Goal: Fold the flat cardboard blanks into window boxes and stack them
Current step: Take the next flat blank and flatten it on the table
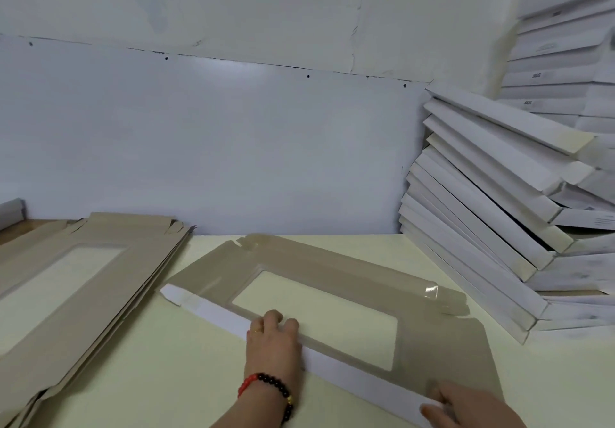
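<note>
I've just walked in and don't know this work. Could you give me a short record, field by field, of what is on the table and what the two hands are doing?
Work surface: pale table against a white wall
In hand: one flat cardboard blank, brown side up, clear window in the middle
Fold: white near edge flap turned up
Left hand: grips the flap mid-length, fingers curled over it
Right hand: pinches the flap's right end
Supply: pile of flat blanks at left
Done: leaning stack of folded white boxes at right
</note>
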`<state>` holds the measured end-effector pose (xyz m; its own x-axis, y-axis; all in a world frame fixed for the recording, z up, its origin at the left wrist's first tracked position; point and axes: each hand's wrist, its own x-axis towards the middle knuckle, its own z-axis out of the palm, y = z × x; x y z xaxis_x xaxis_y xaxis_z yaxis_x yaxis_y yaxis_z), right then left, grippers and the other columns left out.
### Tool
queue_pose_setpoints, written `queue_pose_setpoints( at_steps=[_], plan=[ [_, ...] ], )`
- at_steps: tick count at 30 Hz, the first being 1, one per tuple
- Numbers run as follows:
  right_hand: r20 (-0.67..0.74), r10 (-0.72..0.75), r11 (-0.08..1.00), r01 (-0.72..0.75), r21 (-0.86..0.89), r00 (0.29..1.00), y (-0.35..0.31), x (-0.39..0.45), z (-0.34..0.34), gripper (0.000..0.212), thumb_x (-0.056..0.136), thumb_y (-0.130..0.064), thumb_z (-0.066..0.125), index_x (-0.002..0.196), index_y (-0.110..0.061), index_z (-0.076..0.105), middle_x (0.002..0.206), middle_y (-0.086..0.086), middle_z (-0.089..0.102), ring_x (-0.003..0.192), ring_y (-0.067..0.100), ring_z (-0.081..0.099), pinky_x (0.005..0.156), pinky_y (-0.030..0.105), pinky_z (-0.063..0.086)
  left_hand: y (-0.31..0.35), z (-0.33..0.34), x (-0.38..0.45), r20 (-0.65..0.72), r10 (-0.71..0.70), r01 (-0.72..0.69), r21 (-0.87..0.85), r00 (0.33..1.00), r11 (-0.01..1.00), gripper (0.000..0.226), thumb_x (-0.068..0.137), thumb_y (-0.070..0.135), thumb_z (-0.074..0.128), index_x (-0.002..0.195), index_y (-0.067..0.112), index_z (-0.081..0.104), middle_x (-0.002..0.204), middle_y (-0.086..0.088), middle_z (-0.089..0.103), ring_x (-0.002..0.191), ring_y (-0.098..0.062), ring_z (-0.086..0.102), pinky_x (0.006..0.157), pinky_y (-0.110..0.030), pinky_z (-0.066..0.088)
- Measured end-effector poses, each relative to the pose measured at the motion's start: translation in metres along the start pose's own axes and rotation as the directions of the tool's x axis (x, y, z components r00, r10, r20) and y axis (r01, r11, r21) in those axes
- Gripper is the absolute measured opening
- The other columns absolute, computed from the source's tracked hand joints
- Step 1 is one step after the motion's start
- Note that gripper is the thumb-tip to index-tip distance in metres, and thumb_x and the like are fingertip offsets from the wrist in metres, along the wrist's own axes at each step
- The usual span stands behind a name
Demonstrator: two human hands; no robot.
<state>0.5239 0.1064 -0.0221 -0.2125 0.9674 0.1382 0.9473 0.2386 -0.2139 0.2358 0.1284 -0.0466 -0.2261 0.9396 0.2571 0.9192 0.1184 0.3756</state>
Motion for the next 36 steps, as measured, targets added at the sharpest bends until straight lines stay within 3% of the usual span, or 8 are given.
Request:
queue_pose_setpoints(
  at_steps=[3,8,14,20,24,28,32,36],
  plan=[
    [-0.109,0.188,0.977,-0.175,0.123,0.976,-0.039,-0.006,0.012,0.039,0.057,-0.03,0.085,0.044,-0.028,0.047,0.037,-0.017,0.022,0.043,0.007,0.026,0.05,0.017,0.023,0.015,0.008,0.0,0.026,0.053,-0.05,-0.13,0.998,0.99,0.022,0.093,0.014,0.041,0.11,0.021,0.053,0.114,0.005,0.038,0.109,-0.014,0.036,0.087,-0.015,0.028],
    [0.025,0.048,0.954,-0.053,0.295,0.999,-0.072,0.001,0.032,0.02,0.088,-0.045,0.065,0.103,-0.037,0.055,0.088,-0.016,0.059,0.078,0.002,0.052,0.074,0.018,0.037,0.035,0.013,0.001,0.073,0.125,-0.107,-0.217,0.989,0.97,0.027,0.089,0.005,0.042,0.107,0.016,0.059,0.101,0.006,0.038,0.087,-0.011,0.044,0.068,-0.014,0.027],
    [0.332,-0.177,0.961,0.091,0.261,0.926,-0.122,0.016,0.039,0.04,0.102,-0.038,0.033,0.142,-0.034,0.028,0.136,-0.01,0.044,0.133,0.004,0.039,0.1,0.02,0.032,0.026,0.009,-0.001,0.132,0.201,-0.168,-0.221,0.971,0.961,0.033,0.089,0.006,0.042,0.113,0.017,0.062,0.11,0.007,0.043,0.108,-0.012,0.052,0.084,-0.007,0.032],
    [0.264,-0.196,0.956,0.124,0.265,0.944,-0.127,0.038,0.014,0.043,0.087,-0.001,0.033,0.108,-0.011,0.068,0.112,0.023,0.053,0.096,0.011,0.066,0.083,0.02,0.05,-0.018,-0.004,0.007,0.257,0.106,-0.165,0.223,0.961,0.961,0.04,0.099,0.046,0.028,0.134,0.032,0.043,0.151,0.005,0.027,0.142,-0.027,0.016,0.115,-0.039,0.015],
    [-0.038,-0.353,0.934,0.35,-0.077,0.935,-0.067,0.042,-0.017,0.05,0.097,-0.021,0.042,0.133,-0.055,0.037,0.136,-0.013,0.047,0.126,0.009,0.045,0.102,0.024,0.037,-0.051,-0.02,0.012,0.321,0.193,-0.278,0.243,0.927,0.93,0.043,0.104,0.036,0.02,0.145,0.032,0.031,0.156,0.007,0.023,0.145,-0.029,0.016,0.118,-0.031,0.012],
    [-0.001,-0.282,0.857,0.251,-0.45,0.959,-0.006,0.073,-0.04,0.07,0.093,-0.005,0.034,0.153,-0.033,0.011,0.16,-0.005,0.016,0.144,0.02,0.021,0.109,0.03,0.029,-0.079,-0.038,0.018,0.43,0.191,-0.312,0.231,0.882,0.921,0.045,0.103,0.032,0.023,0.147,0.043,0.025,0.16,0.013,0.013,0.149,-0.026,0.006,0.119,-0.034,0.014],
    [0.091,-0.518,0.694,0.48,-0.536,0.851,0.004,0.076,-0.038,0.065,0.071,-0.004,0.049,0.127,-0.033,0.062,0.136,-0.003,0.057,0.121,0.021,0.058,0.088,0.032,0.054,-0.085,-0.049,0.023,0.467,0.219,-0.339,0.19,0.857,0.922,0.047,0.101,0.029,0.028,0.143,0.049,0.03,0.157,0.02,0.016,0.149,-0.021,0.008,0.118,-0.031,0.017],
    [0.32,-0.647,0.472,0.693,-0.544,0.692,-0.017,0.077,-0.02,0.051,0.087,-0.011,0.04,0.12,-0.04,0.065,0.129,-0.015,0.061,0.117,0.011,0.06,0.093,0.032,0.052,-0.081,-0.056,0.034,0.534,0.187,-0.346,0.216,0.824,0.913,0.057,0.099,0.016,0.034,0.144,0.05,0.028,0.157,0.022,0.014,0.149,-0.017,0.005,0.119,-0.031,0.015]
  ],
)
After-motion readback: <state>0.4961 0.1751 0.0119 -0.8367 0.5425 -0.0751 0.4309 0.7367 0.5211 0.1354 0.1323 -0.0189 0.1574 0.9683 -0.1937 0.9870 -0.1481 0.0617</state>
